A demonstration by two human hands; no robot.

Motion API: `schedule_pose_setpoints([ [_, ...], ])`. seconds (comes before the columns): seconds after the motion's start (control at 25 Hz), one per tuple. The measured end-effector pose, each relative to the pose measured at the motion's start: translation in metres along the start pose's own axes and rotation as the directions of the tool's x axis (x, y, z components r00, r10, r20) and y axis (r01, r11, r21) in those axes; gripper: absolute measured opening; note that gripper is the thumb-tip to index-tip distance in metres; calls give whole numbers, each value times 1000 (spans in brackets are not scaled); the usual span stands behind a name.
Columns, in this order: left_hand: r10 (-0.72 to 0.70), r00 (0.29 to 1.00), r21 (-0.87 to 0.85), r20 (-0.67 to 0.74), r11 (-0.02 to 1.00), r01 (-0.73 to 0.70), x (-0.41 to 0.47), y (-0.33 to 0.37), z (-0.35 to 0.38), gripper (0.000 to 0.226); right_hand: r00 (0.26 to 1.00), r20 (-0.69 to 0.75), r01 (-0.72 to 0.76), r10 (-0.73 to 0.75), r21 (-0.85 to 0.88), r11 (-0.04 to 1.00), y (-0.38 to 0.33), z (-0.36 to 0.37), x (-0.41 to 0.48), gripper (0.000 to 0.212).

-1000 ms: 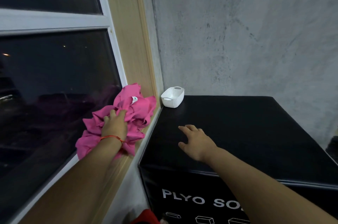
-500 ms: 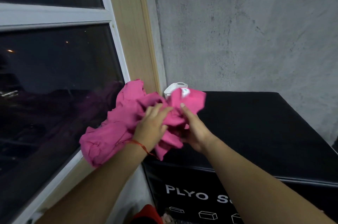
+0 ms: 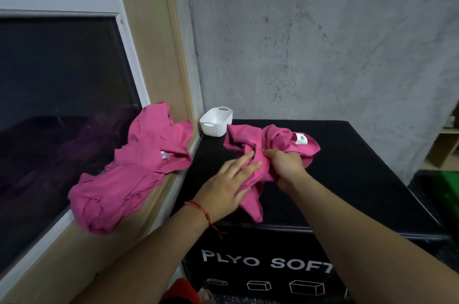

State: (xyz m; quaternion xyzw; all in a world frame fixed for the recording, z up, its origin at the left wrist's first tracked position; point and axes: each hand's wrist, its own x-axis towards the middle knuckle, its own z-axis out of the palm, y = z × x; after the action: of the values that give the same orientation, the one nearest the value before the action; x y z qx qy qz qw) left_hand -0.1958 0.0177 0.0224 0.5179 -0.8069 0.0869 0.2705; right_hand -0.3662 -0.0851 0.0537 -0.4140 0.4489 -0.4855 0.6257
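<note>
on window sill, left: pink garment heap (image 3: 129, 174). in plyo box's (image 3: 347, 179) back-left corner: white basket (image 3: 216, 121). near left edge: crumpled pink garment (image 3: 258, 139), pressed under left hand (image 3: 223, 187), fingers straight and slightly apart; gripped by right hand (image 3: 285, 164), fingers curled into cloth.

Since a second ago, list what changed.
One crumpled pink cloth went rightward from the windowsill onto the black padded box. The right hand, then bare, now grips it; the left hand left the pink cloth pile and rests on the cloth. That pile and the small white plastic basket stayed.
</note>
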Motion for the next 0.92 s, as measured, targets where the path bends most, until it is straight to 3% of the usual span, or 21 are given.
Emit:
schedule_pose_setpoints([
  [0.12, -31, 998, -15, -62, 999, 30, 28, 2, 16, 83, 983, 53, 177, -175, -29, 984, -24, -11, 26, 30],
  [0.24, -258, 965, -141, -55, 958, 248, 52, -16, 61, 86, 979, 179, 103, -96, -28, 994, -29, -30, 68, 28],
  [0.36, -553, 828, -280, 94, 783, 555, 56, -57, 129, 79, 991, -29, -131, 128, -140, 981, 18, -78, 122, 22],
  [0.44, -621, 765, -264, 169, 719, 643, 59, -82, 175, 74, 960, -168, -247, 222, -149, 957, 58, -119, 161, 23],
  [0.56, -635, 736, -227, 233, 701, 676, 64, -101, 209, 78, 943, -220, -307, 249, -289, 907, 87, -154, 192, 15],
  [0.68, -647, 719, -228, 255, 682, 695, 77, -118, 216, 78, 955, -177, -289, 238, -368, 884, 90, -160, 207, 29],
  [0.84, -727, 657, -351, 202, 572, 741, 95, -123, 213, 70, 994, -40, -111, 105, -508, 854, 89, -154, 211, 43],
  [0.92, -717, 686, -422, 125, 588, 690, 94, -127, 217, 69, 997, 54, -10, 51, -582, 813, 96, -150, 210, 52],
])
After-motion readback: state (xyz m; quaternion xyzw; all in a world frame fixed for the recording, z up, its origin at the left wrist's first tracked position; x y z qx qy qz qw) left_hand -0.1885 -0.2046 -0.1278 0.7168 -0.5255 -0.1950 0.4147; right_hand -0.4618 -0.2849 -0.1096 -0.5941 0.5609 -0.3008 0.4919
